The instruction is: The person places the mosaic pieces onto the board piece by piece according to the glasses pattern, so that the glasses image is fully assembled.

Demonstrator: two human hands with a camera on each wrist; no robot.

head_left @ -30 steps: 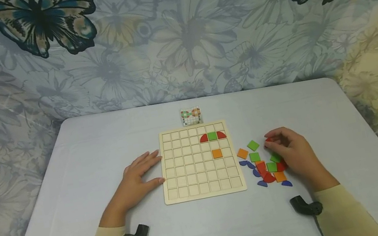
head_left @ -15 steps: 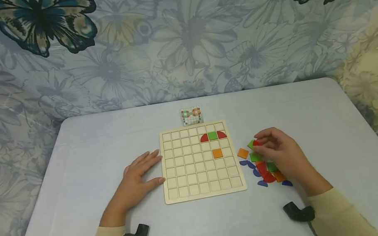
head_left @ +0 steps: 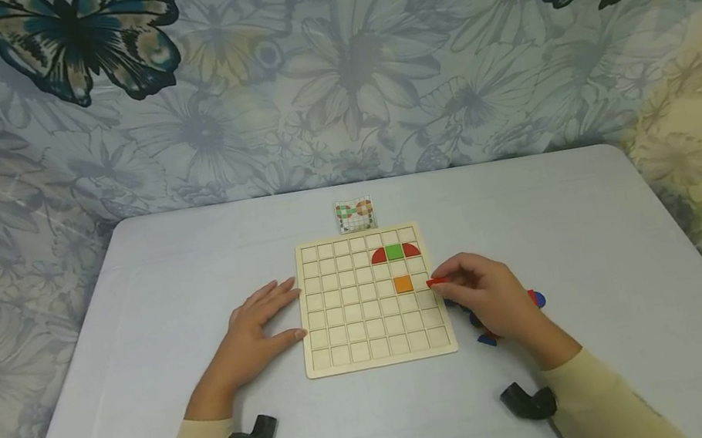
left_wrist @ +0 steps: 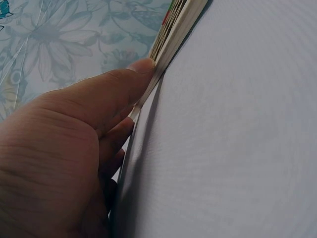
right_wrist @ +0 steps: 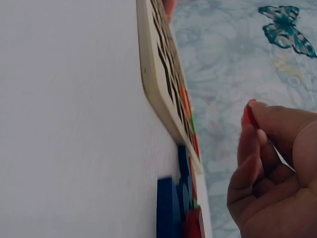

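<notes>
My right hand (head_left: pixel 493 297) pinches a small red tile (head_left: pixel 435 281) between thumb and fingertips, just above the right edge of a wooden grid board (head_left: pixel 357 334). The right wrist view shows that red tile (right_wrist: pixel 251 115) seen nearly edge-on, so its outline is hard to tell. With fingers spread, my left hand (head_left: pixel 247 339) touches the board's left edge; its thumb (left_wrist: pixel 141 69) lies against the rim. Set in the grid are two red quarter-round tiles (head_left: pixel 379 256), a green square tile (head_left: pixel 394 252) between them, and an orange square tile (head_left: pixel 402 284) lower down.
A small pattern card (head_left: pixel 356 215) lies behind the board. Loose tiles right of the board are mostly hidden under my right hand; a blue half-round tile (head_left: pixel 487 340) shows at its near side, another blue tile (head_left: pixel 539 299) at its right.
My right hand has moved left from the loose tiles to the board's right edge, carrying the red tile. The left hand and the tiles in the grid stay put.
</notes>
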